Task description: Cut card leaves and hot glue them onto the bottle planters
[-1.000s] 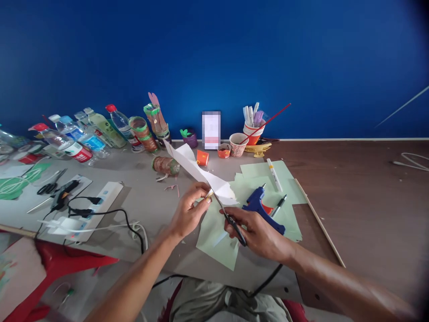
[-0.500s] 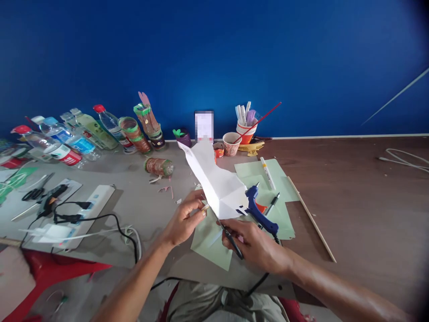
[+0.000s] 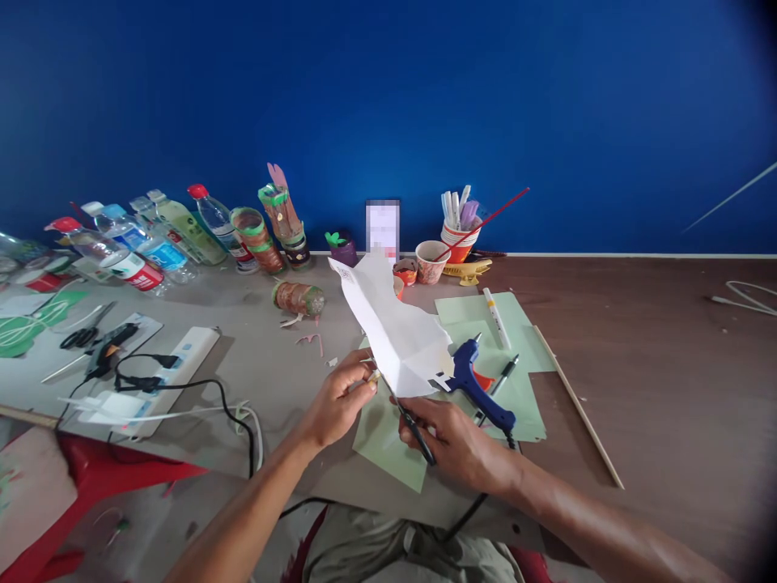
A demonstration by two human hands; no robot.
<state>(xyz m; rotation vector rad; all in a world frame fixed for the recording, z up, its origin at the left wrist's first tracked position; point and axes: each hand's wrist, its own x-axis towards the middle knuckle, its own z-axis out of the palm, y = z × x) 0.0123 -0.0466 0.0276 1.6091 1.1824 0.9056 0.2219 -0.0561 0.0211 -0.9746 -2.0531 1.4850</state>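
My left hand (image 3: 341, 402) pinches the lower left edge of a creased white sheet of paper (image 3: 404, 336), which stands up from my fingers with a ragged right edge. Black-handled scissors (image 3: 418, 429) sit in my right hand (image 3: 464, 441), their blades at the paper's bottom edge close to my left fingertips. How far the blades are apart I cannot tell. Just beyond my right hand a blue glue gun (image 3: 482, 389) lies on pale green sheets (image 3: 394, 453), partly behind the white paper.
Plastic bottles (image 3: 137, 267) and brown-green decorated cylinders (image 3: 297, 298) stand or lie at the left. A power strip (image 3: 182, 380) with cables is nearer. Paper cups (image 3: 430, 263), a marker (image 3: 498, 317) and a thin wooden stick (image 3: 579, 405) are to the right.
The whole scene has shifted slightly to the right in view. Both hands keep their hold on the paper and scissors, with little other movement.
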